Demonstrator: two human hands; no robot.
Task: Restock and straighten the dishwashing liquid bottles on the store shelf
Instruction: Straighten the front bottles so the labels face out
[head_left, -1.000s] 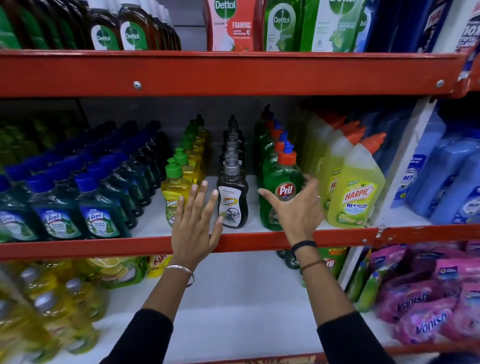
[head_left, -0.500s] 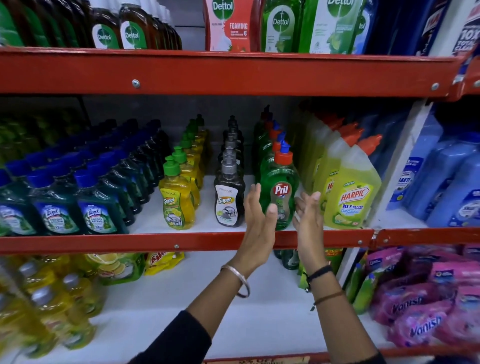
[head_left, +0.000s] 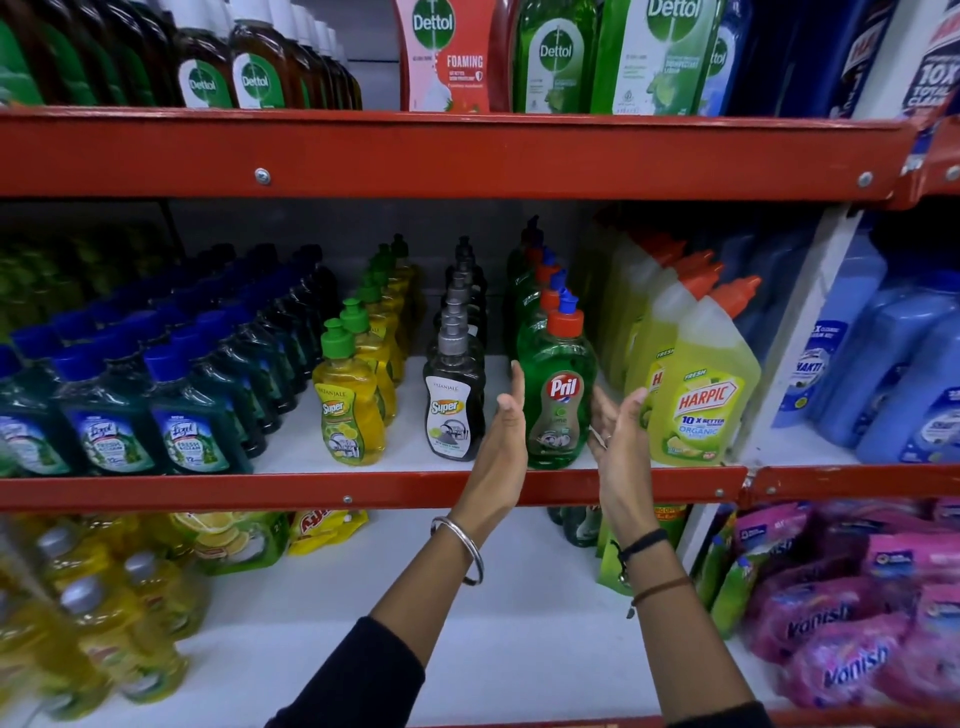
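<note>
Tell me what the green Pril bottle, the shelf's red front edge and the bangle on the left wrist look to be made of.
Pril bottle: clear, glossy plastic, seemingly; green liquid shows through, with an opaque orange cap.
Red shelf edge: likely painted metal, smooth and fixed with a bolt.
Bangle: probably polished silver-coloured metal, thin and reflective.

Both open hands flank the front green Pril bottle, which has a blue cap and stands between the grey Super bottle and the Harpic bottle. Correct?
Not quite: the head view shows the front Pril bottle with an orange-red cap and only a blue tip. The rest holds.
</note>
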